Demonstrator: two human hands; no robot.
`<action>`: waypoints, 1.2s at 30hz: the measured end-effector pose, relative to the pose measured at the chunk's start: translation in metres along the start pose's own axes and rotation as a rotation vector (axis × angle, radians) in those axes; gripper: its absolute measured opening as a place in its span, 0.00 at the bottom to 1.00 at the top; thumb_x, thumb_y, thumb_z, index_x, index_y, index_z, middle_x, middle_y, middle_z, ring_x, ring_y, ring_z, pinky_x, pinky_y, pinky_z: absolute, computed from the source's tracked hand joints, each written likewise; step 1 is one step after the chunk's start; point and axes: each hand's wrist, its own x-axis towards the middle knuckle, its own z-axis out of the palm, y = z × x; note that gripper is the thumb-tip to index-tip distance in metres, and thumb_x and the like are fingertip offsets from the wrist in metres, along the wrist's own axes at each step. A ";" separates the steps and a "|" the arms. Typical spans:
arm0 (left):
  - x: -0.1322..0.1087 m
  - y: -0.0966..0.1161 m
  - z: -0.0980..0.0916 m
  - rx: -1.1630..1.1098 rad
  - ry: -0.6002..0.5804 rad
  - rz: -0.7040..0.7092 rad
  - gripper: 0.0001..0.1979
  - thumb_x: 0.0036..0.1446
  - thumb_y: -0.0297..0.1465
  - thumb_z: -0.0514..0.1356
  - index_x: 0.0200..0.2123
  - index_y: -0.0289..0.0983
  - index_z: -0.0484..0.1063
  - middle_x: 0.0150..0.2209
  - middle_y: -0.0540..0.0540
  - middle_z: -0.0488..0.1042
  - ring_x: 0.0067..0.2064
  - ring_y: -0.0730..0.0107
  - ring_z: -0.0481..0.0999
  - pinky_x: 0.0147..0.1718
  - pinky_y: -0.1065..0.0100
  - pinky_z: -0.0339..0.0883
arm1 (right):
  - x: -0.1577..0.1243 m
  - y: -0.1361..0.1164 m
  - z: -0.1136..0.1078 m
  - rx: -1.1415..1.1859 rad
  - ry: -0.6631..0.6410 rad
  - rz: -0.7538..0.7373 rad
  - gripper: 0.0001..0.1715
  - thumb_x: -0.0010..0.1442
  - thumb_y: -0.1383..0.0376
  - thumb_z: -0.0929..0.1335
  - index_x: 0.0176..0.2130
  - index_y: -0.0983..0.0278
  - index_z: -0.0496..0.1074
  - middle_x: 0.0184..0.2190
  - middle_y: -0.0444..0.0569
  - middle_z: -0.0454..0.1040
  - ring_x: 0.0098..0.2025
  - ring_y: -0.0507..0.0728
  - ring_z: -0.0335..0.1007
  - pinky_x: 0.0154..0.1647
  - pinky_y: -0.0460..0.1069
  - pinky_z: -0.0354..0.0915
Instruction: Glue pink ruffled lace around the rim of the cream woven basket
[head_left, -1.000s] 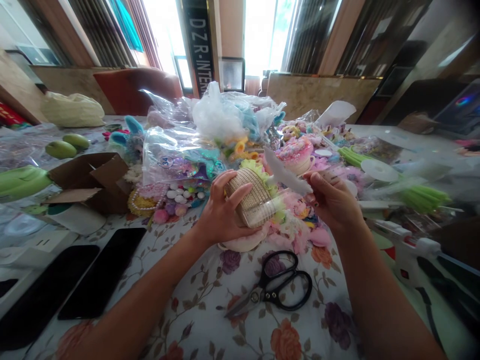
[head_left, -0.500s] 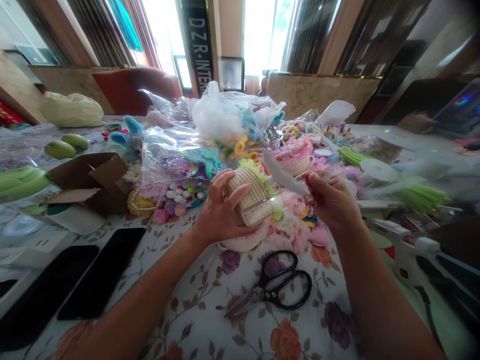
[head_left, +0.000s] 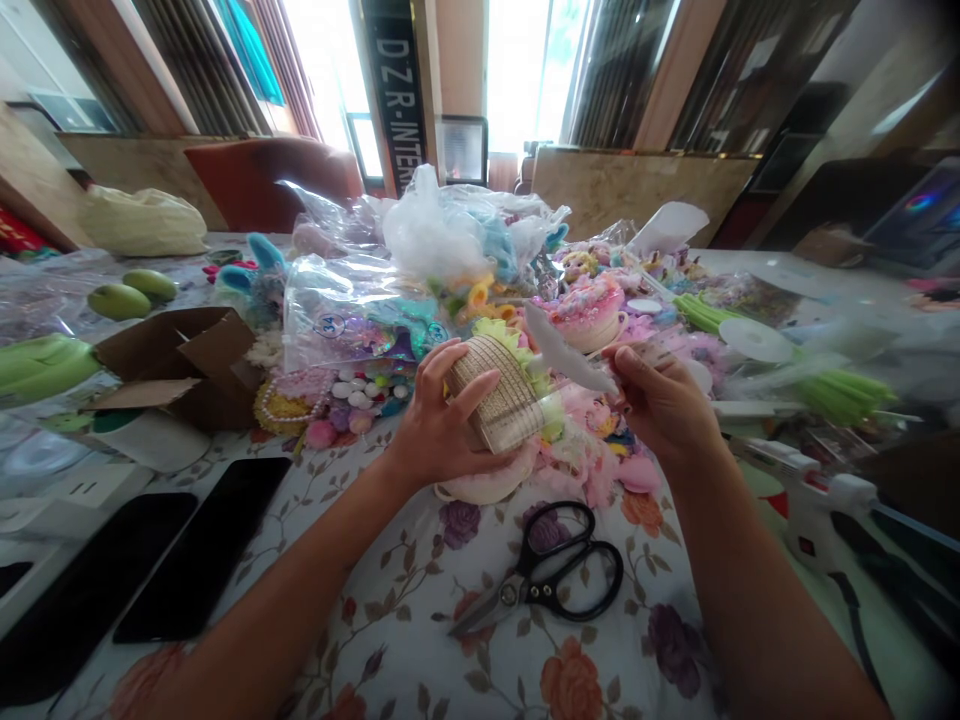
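My left hand [head_left: 442, 420] is wrapped round a small woven straw basket [head_left: 499, 395], tilted on its side, with yellow-green ruffled trim [head_left: 504, 335] along its far edge. Between the thumb and fingers of my right hand [head_left: 664, 400] is the end of a curved white strip [head_left: 564, 352], which reaches left towards the basket. Whether the strip touches the basket I cannot tell. Beneath the basket shows the pale rim of a cream-coloured piece [head_left: 491, 485]. Black-handled scissors [head_left: 559, 570] lie on the flowered cloth just in front of both hands.
Pink decorations [head_left: 589, 420] and clear plastic bags [head_left: 352, 310] heap up behind my hands. Left are an open cardboard box [head_left: 202, 365], a black phone [head_left: 206, 550] and pompoms [head_left: 322, 432]. A white glue gun [head_left: 810, 480] and white ribbon spool [head_left: 757, 340] stand right.
Almost nothing differs. My right hand and the white strip have shifted very slightly; both hands keep their hold.
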 end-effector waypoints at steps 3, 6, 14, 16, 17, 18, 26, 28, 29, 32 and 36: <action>0.000 -0.001 0.000 0.013 0.021 0.020 0.46 0.44 0.47 0.72 0.61 0.42 0.54 0.59 0.32 0.53 0.62 0.40 0.60 0.58 0.37 0.62 | 0.000 0.001 0.000 -0.015 0.008 -0.001 0.16 0.43 0.56 0.80 0.30 0.63 0.81 0.19 0.40 0.70 0.17 0.45 0.61 0.15 0.41 0.59; -0.002 -0.004 0.001 0.034 0.036 0.042 0.45 0.45 0.46 0.71 0.61 0.44 0.54 0.60 0.34 0.53 0.63 0.39 0.59 0.58 0.36 0.63 | 0.000 0.001 -0.001 -0.027 0.011 -0.004 0.16 0.45 0.56 0.80 0.30 0.63 0.80 0.19 0.41 0.71 0.17 0.45 0.61 0.15 0.40 0.59; -0.008 -0.010 0.000 0.064 0.052 0.102 0.43 0.46 0.47 0.71 0.62 0.45 0.56 0.62 0.34 0.52 0.66 0.36 0.57 0.59 0.37 0.62 | -0.001 0.002 -0.004 -0.037 0.005 0.017 0.14 0.44 0.57 0.80 0.29 0.62 0.81 0.17 0.40 0.71 0.16 0.46 0.62 0.15 0.41 0.57; -0.008 -0.010 0.000 0.069 0.055 0.103 0.42 0.46 0.46 0.71 0.61 0.45 0.57 0.63 0.35 0.52 0.66 0.37 0.57 0.59 0.37 0.62 | -0.001 0.002 -0.005 -0.046 0.000 0.016 0.13 0.46 0.57 0.79 0.30 0.61 0.80 0.16 0.41 0.71 0.16 0.46 0.62 0.15 0.42 0.57; -0.008 -0.010 0.000 0.072 0.056 0.105 0.41 0.46 0.46 0.72 0.60 0.46 0.58 0.63 0.35 0.52 0.66 0.37 0.57 0.59 0.38 0.62 | -0.001 0.002 -0.005 -0.049 -0.001 0.016 0.12 0.46 0.57 0.79 0.30 0.61 0.80 0.16 0.41 0.71 0.16 0.46 0.62 0.14 0.42 0.57; -0.008 -0.010 -0.001 0.077 0.059 0.107 0.40 0.46 0.45 0.72 0.59 0.46 0.58 0.63 0.36 0.52 0.66 0.37 0.57 0.59 0.38 0.63 | -0.001 0.003 -0.005 -0.052 -0.002 0.014 0.12 0.46 0.57 0.79 0.30 0.61 0.80 0.16 0.41 0.71 0.16 0.46 0.62 0.14 0.42 0.57; -0.007 -0.011 0.000 0.094 0.084 0.133 0.36 0.47 0.44 0.71 0.57 0.45 0.61 0.62 0.36 0.53 0.65 0.38 0.59 0.58 0.39 0.64 | -0.001 0.001 -0.002 -0.058 0.013 0.016 0.12 0.45 0.59 0.80 0.28 0.62 0.80 0.16 0.41 0.71 0.15 0.46 0.62 0.13 0.41 0.58; -0.008 -0.012 -0.001 0.092 0.081 0.132 0.36 0.47 0.44 0.72 0.56 0.46 0.61 0.63 0.37 0.53 0.65 0.38 0.59 0.58 0.39 0.64 | -0.002 0.000 -0.001 -0.048 0.018 0.021 0.13 0.43 0.58 0.81 0.28 0.61 0.81 0.16 0.41 0.71 0.15 0.45 0.62 0.13 0.40 0.58; -0.008 -0.012 -0.001 0.091 0.079 0.133 0.36 0.46 0.44 0.72 0.56 0.47 0.61 0.63 0.37 0.52 0.65 0.38 0.58 0.58 0.39 0.64 | -0.002 -0.001 -0.001 -0.045 0.018 0.022 0.13 0.42 0.58 0.81 0.28 0.61 0.81 0.16 0.41 0.71 0.14 0.45 0.62 0.13 0.40 0.58; -0.009 -0.012 -0.002 0.101 0.073 0.147 0.35 0.45 0.41 0.73 0.55 0.46 0.63 0.63 0.37 0.52 0.65 0.38 0.58 0.58 0.39 0.64 | -0.003 -0.002 0.000 -0.055 0.012 0.018 0.14 0.42 0.58 0.81 0.28 0.62 0.80 0.16 0.41 0.71 0.14 0.45 0.62 0.13 0.40 0.58; -0.010 -0.013 -0.003 0.147 0.080 0.151 0.31 0.47 0.37 0.72 0.53 0.50 0.64 0.63 0.40 0.52 0.65 0.40 0.58 0.56 0.39 0.65 | -0.001 -0.001 -0.001 -0.079 0.000 0.005 0.15 0.43 0.57 0.80 0.28 0.62 0.79 0.16 0.39 0.69 0.14 0.45 0.61 0.12 0.41 0.58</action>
